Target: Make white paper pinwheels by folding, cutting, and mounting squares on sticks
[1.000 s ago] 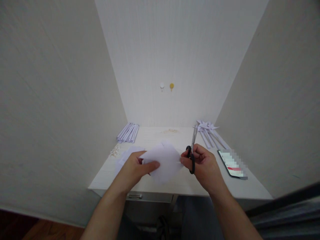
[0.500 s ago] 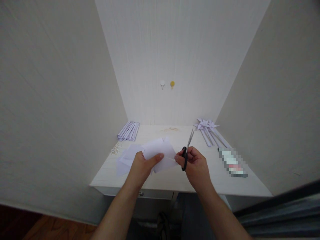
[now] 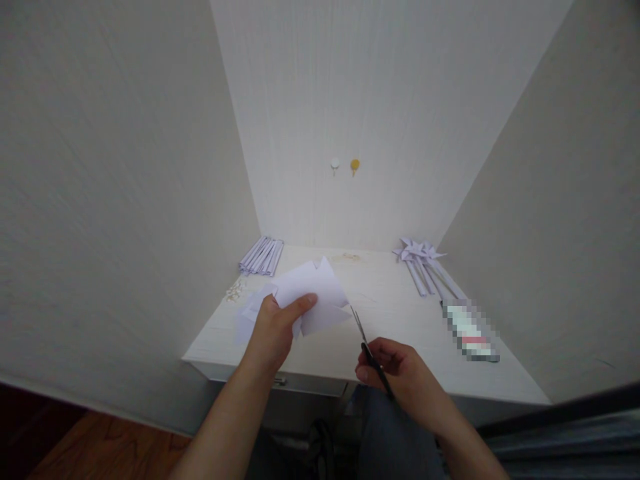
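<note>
Between thumb and fingers, my left hand point(image 3: 277, 327) grips a white sheet of paper point(image 3: 325, 293) with slits cut in at its corners. It is held above the desk. My right hand point(image 3: 395, 370) is closed around the black handles of a pair of scissors point(image 3: 365, 340), whose blades point up and left, close to the paper's right corner. Whether the blades touch the paper I cannot tell. Under and beside my left hand lie more white paper sheets point(image 3: 247, 320) on the desk.
White desk point(image 3: 320, 357) between walls. Rolled paper sticks point(image 3: 261, 256) and small white pieces point(image 3: 235, 291) lie on the left. Paper pinwheels point(image 3: 419, 252) with paper sticks lie at the back right, near a pixelated flat device point(image 3: 470, 331). Two hooks, one yellow point(image 3: 355, 165), are on the wall.
My right hand has moved down, away from the paper's edge, and the scissors have swung from pointing up-right to up-left. The paper has risen slightly; the camera view has shifted a little.
</note>
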Tool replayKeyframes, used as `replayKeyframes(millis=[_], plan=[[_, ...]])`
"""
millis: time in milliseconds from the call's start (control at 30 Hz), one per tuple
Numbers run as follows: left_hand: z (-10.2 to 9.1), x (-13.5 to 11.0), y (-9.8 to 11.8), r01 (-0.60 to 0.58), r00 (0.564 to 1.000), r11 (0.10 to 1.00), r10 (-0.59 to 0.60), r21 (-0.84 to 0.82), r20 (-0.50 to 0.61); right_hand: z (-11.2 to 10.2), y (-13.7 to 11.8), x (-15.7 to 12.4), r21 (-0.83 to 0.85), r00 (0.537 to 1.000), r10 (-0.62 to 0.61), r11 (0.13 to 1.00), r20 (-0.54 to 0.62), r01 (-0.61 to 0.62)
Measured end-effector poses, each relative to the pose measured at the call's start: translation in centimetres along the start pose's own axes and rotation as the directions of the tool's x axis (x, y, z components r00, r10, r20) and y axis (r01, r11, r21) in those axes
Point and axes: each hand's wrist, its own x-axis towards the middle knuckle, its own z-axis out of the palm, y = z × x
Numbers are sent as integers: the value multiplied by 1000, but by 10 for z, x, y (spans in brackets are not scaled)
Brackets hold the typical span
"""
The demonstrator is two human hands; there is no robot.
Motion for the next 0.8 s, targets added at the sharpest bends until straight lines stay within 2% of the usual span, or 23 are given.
replayKeyframes(millis=[267,433,800], plan=[[5,-3,7,16,1000,998,-16,-54,-5,2,-9,1,-49,999,-3,999,-42,1],[4,-4,7,7,1000,1000,-6,-28,24,1,-5,1,-61,999,-3,998,-36,1],[2,-1,5,34,999,999,-34,-32,8,0,7,3,-81,999,12,997,-53,-16]])
